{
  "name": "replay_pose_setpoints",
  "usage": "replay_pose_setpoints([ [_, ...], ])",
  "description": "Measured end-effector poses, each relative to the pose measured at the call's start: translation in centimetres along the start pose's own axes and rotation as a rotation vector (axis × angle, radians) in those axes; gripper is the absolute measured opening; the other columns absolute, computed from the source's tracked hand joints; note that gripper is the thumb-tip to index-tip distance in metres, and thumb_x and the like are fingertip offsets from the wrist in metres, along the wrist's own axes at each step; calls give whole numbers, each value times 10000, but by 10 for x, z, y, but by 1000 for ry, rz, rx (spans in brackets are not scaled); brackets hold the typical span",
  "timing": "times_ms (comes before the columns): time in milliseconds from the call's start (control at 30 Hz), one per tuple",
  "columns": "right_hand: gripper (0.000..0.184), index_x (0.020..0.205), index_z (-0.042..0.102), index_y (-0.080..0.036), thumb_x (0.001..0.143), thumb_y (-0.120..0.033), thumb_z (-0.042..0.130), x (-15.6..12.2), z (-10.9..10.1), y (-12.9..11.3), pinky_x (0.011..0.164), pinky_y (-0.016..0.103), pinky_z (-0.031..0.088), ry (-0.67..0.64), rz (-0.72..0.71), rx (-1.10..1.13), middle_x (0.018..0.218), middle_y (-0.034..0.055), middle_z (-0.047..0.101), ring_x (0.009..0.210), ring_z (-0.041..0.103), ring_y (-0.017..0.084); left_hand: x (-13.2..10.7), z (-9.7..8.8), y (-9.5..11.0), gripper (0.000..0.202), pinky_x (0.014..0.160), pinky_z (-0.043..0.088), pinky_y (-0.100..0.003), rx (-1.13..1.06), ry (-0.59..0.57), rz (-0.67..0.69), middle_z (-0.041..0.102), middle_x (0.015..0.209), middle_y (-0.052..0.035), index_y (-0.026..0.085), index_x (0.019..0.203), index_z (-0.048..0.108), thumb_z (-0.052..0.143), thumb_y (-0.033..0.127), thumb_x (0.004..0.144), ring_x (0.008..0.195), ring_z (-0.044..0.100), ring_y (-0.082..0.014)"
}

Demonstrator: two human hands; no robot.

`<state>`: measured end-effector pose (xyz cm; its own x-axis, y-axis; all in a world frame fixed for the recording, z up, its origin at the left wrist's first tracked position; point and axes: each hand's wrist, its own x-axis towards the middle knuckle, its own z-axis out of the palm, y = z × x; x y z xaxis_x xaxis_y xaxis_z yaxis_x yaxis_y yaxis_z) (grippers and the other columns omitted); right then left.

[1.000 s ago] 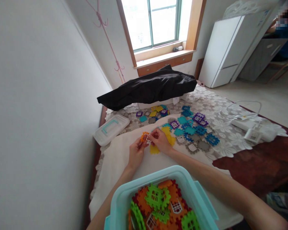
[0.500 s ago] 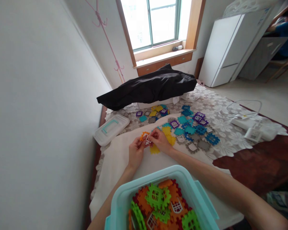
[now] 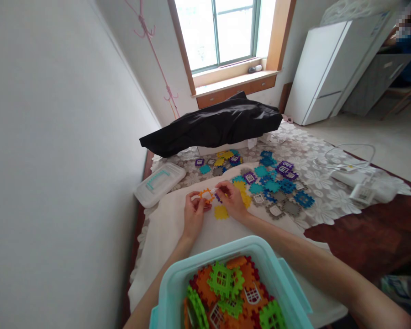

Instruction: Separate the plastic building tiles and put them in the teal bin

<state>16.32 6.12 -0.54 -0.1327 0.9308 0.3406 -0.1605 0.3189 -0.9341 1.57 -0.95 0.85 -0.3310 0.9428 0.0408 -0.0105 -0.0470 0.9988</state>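
While the clear lid [image 3: 160,185] lies flat on the far left, my left hand [image 3: 193,215] grips an orange frame [image 3: 212,198] by its near left edge, holding it over the white cloth [image 3: 169,219], beyond the turquoise bin [image 3: 219,250] of green and orange pieces. Just right of the frame, near a yellow square [image 3: 221,212] on the cloth, my right hand [image 3: 233,203] has its fingers curled together (I cannot tell whether they pinch anything), and farther right turquoise pieces [image 3: 272,185] and gray pieces [image 3: 291,208] lie spread out.
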Motion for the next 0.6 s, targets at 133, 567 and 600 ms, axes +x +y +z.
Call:
replay_pose_setpoints([
  [133, 185, 938, 665, -220, 864, -387, 692, -1, 1, 1, 733, 308, 515, -104, 23, 13, 868, 20, 679, 773, 621, 171, 1, -2, -4, 409, 715, 606, -296, 113, -93, 71, 705, 857, -25, 198, 1172, 636, 687, 515, 919, 738, 707, -163],
  [567, 98, 954, 698, -230, 954, -258, 604, -7, 2, -3, 777, 333, 500, -261, -230, -292, 922, 54, 705, 858, 629, 203, 7, -10, 4, 374, 884, 587, -342, -476, -150, -301, 761, 1060, -79, 165, 1112, 667, 837, 336, 827, 929, 734, -199],
  [600, 96, 953, 688, -230, 959, -252, 595, -7, 2, -4, 797, 343, 503, -254, -247, -301, 933, 59, 703, 879, 632, 210, 6, -10, 7, 344, 921, 581, -345, -530, -187, -330, 756, 1099, -91, 154, 1120, 688, 814, 329, 853, 967, 729, -201],
])
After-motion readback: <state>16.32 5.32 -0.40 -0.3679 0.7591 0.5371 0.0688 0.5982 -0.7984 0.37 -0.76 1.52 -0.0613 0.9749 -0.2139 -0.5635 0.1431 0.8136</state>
